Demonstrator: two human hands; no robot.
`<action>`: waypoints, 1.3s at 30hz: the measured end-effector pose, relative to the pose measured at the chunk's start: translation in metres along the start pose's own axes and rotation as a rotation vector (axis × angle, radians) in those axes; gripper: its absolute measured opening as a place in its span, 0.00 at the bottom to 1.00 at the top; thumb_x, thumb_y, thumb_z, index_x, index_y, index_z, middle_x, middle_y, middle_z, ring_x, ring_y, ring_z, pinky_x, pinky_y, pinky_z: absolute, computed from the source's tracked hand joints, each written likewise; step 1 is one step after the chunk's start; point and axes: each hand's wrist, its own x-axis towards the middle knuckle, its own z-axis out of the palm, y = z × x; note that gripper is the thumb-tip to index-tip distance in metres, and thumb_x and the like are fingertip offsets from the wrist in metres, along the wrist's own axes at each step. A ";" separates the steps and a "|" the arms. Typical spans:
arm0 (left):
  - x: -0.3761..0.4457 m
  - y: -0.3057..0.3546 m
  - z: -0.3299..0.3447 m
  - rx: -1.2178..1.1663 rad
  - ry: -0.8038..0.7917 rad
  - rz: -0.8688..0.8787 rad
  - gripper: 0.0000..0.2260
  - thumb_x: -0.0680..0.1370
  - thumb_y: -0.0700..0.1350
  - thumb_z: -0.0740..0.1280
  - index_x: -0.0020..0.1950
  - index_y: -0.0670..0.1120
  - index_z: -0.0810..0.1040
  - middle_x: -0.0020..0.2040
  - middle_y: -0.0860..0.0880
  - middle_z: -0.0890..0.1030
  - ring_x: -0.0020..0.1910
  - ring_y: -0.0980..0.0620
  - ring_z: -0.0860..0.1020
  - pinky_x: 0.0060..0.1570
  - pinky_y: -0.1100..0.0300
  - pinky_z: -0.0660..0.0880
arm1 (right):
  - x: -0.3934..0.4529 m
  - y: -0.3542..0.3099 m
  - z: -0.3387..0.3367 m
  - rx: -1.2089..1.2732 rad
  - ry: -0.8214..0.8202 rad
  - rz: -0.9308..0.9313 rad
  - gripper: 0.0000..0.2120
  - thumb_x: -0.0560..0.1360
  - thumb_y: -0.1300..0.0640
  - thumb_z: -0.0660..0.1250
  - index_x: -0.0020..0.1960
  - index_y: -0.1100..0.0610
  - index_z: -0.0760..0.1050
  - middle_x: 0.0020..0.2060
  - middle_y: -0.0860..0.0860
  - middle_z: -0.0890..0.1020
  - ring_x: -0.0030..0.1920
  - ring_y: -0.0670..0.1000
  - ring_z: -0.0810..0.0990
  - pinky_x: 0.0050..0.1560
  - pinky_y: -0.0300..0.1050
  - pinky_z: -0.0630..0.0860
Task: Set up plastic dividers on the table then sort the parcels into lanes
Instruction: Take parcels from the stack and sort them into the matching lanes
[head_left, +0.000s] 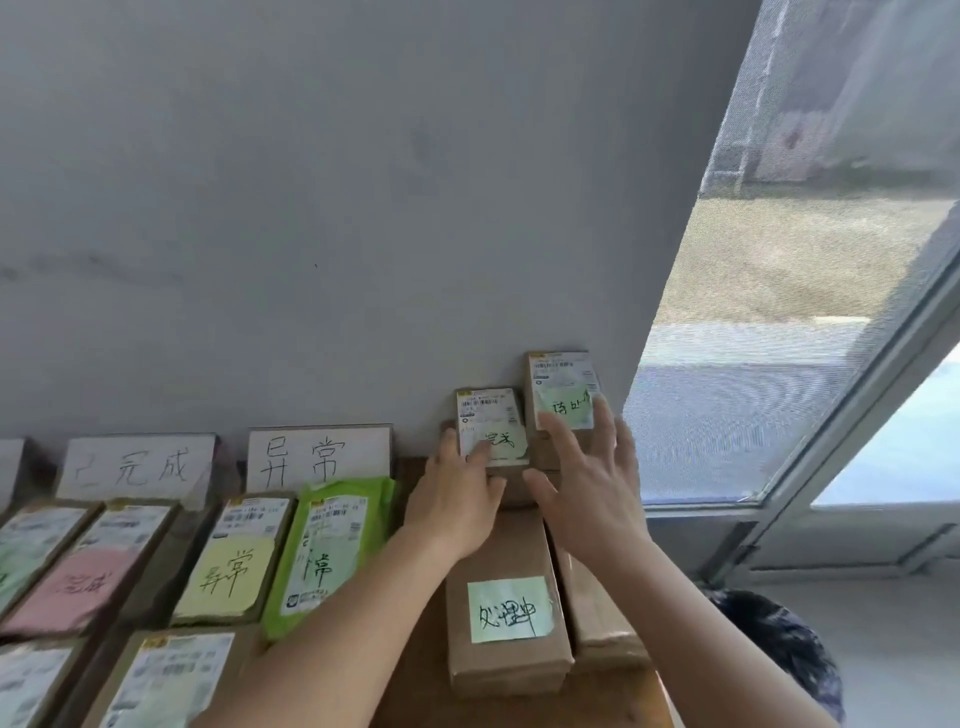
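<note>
Resting under left fingers (480, 451), small parcel (491, 423) against wall (311, 208)

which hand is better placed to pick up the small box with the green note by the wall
Left. The left hand already has fingers on that small box; the right hand reaches to the taller box.

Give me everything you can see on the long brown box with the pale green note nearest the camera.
The long brown cardboard box lies flat on the wooden table, its length running away from the camera toward the grey wall. A pale green sticky note with dark handwritten characters sits on its top near the front. A second brown box lies right beside it. The left hand hovers over its far end; contact is unclear.
</note>
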 end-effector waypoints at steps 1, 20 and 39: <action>0.000 -0.002 0.001 -0.021 0.003 -0.024 0.25 0.81 0.56 0.56 0.76 0.50 0.59 0.74 0.43 0.58 0.69 0.43 0.65 0.62 0.49 0.70 | 0.000 0.000 0.001 -0.001 0.008 0.000 0.30 0.77 0.42 0.60 0.74 0.38 0.51 0.75 0.51 0.38 0.74 0.57 0.38 0.73 0.53 0.44; 0.009 0.026 0.012 -0.126 0.075 -0.234 0.48 0.70 0.72 0.61 0.75 0.37 0.53 0.68 0.40 0.65 0.65 0.42 0.67 0.57 0.52 0.71 | 0.014 0.003 0.010 0.231 0.191 0.134 0.36 0.69 0.46 0.73 0.69 0.60 0.61 0.71 0.57 0.58 0.70 0.59 0.60 0.70 0.51 0.58; 0.011 0.023 0.011 -0.091 0.067 -0.256 0.51 0.69 0.71 0.63 0.75 0.35 0.51 0.70 0.39 0.64 0.67 0.40 0.65 0.60 0.51 0.70 | 0.031 -0.003 0.012 0.149 0.232 0.242 0.38 0.67 0.38 0.70 0.64 0.61 0.60 0.68 0.57 0.61 0.65 0.62 0.64 0.61 0.54 0.66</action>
